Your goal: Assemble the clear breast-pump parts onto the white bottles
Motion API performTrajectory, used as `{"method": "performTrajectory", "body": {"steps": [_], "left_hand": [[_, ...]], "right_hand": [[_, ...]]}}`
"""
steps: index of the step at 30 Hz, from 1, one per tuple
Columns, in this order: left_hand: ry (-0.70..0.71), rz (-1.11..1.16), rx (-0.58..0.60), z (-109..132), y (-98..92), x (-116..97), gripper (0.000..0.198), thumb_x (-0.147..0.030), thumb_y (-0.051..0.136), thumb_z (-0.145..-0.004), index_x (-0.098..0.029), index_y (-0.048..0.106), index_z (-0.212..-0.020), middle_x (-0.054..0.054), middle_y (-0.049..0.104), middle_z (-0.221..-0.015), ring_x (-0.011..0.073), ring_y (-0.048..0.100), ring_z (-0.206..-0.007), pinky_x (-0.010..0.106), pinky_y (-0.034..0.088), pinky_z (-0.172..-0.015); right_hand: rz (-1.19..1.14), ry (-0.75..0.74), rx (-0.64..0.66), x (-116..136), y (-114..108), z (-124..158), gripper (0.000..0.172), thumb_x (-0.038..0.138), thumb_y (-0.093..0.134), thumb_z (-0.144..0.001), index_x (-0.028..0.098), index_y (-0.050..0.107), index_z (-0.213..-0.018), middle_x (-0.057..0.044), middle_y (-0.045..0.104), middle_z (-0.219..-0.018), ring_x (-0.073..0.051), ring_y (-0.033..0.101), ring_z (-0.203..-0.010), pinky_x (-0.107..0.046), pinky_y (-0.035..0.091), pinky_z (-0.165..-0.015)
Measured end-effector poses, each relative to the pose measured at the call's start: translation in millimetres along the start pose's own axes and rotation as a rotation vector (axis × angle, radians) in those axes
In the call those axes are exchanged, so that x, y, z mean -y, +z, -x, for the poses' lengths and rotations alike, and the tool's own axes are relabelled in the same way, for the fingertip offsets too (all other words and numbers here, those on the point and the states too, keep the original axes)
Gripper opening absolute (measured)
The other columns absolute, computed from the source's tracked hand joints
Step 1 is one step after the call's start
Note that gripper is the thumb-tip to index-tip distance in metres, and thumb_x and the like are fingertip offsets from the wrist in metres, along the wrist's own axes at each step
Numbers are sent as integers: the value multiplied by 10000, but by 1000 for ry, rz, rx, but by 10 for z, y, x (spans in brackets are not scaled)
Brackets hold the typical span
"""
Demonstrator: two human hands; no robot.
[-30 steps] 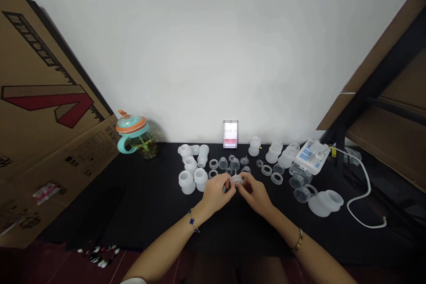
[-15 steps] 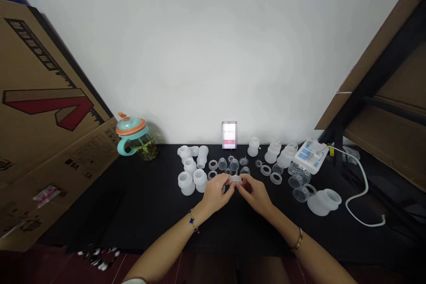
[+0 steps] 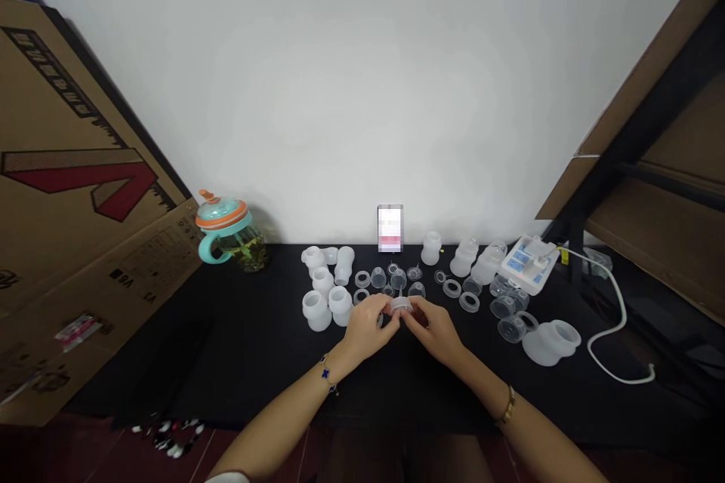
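Between my two hands, a translucent white ring (image 3: pixel 401 304) with a thin tip rising from its middle is held just above the black table. The fingers of my left hand (image 3: pixel 368 326) pinch its left side. On its right side, my right hand (image 3: pixel 436 328) grips it with thumb and fingertips. Directly behind the hands lie loose rings (image 3: pixel 362 279) and clear domed caps (image 3: pixel 398 279). Several white bottles (image 3: pixel 316 309) stand left of my left hand. My fingers partly cover a ring close to the left hand.
A teal-lidded jug (image 3: pixel 235 238) stands at the back left by a cardboard box (image 3: pixel 73 166). A lit screen (image 3: pixel 390 228) leans on the wall. To the right are more bottles (image 3: pixel 464 256), a white device (image 3: pixel 529 264) with a cable (image 3: pixel 623 309), and a wide bottle (image 3: pixel 552 343).
Both hands keep hold of the ring in nearly the same place. The thin tip above it shows a little more clearly, and the view has shifted very slightly.
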State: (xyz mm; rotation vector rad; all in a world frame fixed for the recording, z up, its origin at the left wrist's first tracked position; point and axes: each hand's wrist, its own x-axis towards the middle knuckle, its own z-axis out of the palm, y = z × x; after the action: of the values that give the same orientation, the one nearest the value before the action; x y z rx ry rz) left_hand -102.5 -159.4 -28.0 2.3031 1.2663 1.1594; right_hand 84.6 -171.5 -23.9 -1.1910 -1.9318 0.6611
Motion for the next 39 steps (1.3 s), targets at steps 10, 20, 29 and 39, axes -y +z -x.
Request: {"method": "performTrajectory", "body": {"steps": [10, 20, 29, 39], "left_hand": [[6, -21, 4, 10, -3, -29, 143, -230, 566, -878, -207, 507, -750, -17, 564, -711, 141, 537, -655, 263, 390, -619], [-11, -20, 16, 13, -9, -67, 182, -219, 551, -872, -212, 452, -719, -28, 523, -680, 136, 503, -631, 262, 356, -600], [-37, -14, 35, 8, -2, -76, 203, -228, 546, -880, -213, 441, -706, -30, 511, -670, 137, 493, -625, 267, 354, -605], [-37, 1, 34, 10, 0, -79, 215, -220, 545, -880, -210, 427, -701, -39, 486, -664, 127, 478, -613, 259, 342, -599]], "right_hand": [[15, 3, -10, -20, 10, 13, 169, 352, 552, -963, 215, 650, -957, 22, 610, -690, -141, 552, -587, -240, 375, -547], [28, 20, -23, -67, 37, 15, 160, 354, 572, -946, 210, 628, -904, 38, 561, -656, -128, 515, -569, -238, 359, -537], [51, 13, -35, -38, 29, 21, 175, 365, 556, -934, 216, 597, -853, 43, 528, -625, -129, 502, -542, -237, 347, -521], [72, 8, -40, -76, 48, 14, 181, 364, 559, -933, 216, 585, -831, 49, 510, -615, -124, 494, -537, -233, 343, -521]]}}
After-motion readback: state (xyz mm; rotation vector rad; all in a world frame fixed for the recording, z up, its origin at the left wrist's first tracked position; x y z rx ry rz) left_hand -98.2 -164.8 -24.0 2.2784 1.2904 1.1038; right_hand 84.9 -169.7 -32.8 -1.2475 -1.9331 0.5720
